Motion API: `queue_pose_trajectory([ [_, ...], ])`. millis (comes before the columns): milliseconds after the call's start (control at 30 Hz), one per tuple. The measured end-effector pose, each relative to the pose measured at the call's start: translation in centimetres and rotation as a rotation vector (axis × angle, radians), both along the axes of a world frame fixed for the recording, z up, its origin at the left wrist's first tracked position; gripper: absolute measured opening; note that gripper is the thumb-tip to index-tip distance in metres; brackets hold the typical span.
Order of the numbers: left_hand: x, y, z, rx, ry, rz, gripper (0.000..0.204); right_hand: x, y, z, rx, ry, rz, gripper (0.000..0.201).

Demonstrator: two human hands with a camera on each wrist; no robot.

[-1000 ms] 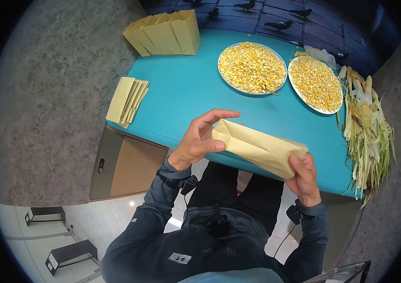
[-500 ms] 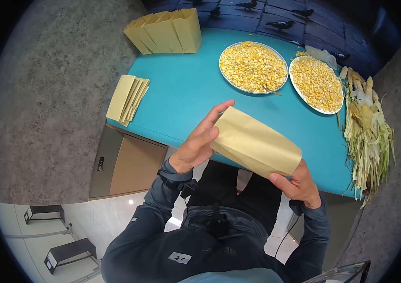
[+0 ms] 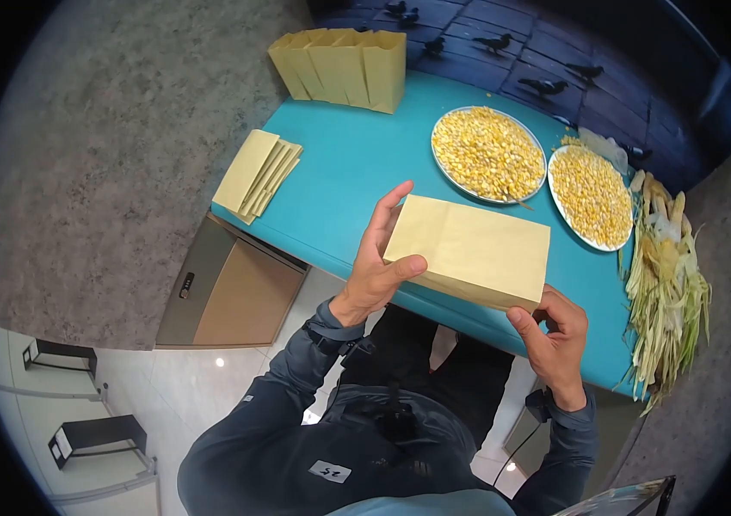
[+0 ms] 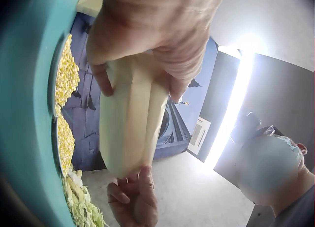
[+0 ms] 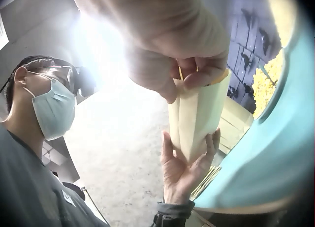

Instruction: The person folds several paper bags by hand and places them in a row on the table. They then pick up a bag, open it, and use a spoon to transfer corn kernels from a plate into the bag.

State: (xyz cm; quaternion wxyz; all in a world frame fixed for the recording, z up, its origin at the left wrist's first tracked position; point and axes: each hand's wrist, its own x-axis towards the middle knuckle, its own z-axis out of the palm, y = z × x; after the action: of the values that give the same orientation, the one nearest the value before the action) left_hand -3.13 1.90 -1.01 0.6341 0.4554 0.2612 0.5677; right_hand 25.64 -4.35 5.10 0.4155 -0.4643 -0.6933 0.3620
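A tan paper bag (image 3: 473, 249), opened out into a box shape, is held sideways in the air over the table's front edge. My left hand (image 3: 374, 273) grips its bottom end, thumb on the near side and fingers round the far side. At the other end my right hand (image 3: 559, 340) pinches the rim of the mouth between thumb and curled fingers. In the right wrist view the fingers of the right hand (image 5: 172, 50) hook over the rim, while the left hand (image 5: 182, 173) cups the base.
Several opened paper bags (image 3: 339, 70) stand at the table's back left, with folded bags (image 3: 258, 176) in front of them. Two plates of corn kernels (image 3: 487, 155) (image 3: 591, 196) sit at the back right, beside corn husks (image 3: 666, 275). The teal table (image 3: 322, 219) ends near my waist.
The bag has gone from narrow and creased to broad and squared, and its flat side has turned up. My right hand has shifted to the mouth's rim. The head view has turned slightly.
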Motion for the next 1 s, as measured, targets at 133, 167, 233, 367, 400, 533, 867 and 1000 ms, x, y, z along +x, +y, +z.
queue_pose_trajectory([
  [133, -0.9, 0.0, -0.6, 0.008, -0.132, 0.068, 0.122, -2.3, 1.4, 1.5, -0.087, 0.023, -0.041, 0.016],
  [167, -1.3, 0.1, -0.6, -0.016, -0.174, 0.060, 0.125, -3.0, 2.2, 2.1, -0.150, 0.109, -0.016, 0.016],
  [233, -2.2, 0.7, -1.0, -0.032, -0.209, 0.070, 0.129, -4.4, 4.8, 3.1, -0.094, 0.092, 0.015, 0.018],
  [367, -4.5, 2.8, -4.1, 0.028, -0.035, 0.275, 0.142, -8.5, 13.3, 8.0, 0.410, -0.291, 0.050, 0.015],
  [400, -5.0, 3.1, -4.4, 0.035, -0.034, 0.271, 0.142, -9.6, 15.9, 8.7, 0.512, -0.298, 0.098, 0.017],
  [533, -6.3, 2.5, -5.5, 0.155, 0.381, 0.363, 0.142, -12.6, 24.7, 11.8, 0.619, -0.548, 0.143, 0.023],
  [867, -6.6, 2.2, -6.7, 0.213, 0.522, 0.407, 0.133, -19.0, 37.4, 9.6, 0.456, -1.019, -0.044, 0.029],
  [1000, -6.8, 2.0, -6.5, 0.208, 0.544, 0.401, 0.129, -20.7, 39.8, 7.3, 0.330, -1.076, -0.016, 0.030],
])
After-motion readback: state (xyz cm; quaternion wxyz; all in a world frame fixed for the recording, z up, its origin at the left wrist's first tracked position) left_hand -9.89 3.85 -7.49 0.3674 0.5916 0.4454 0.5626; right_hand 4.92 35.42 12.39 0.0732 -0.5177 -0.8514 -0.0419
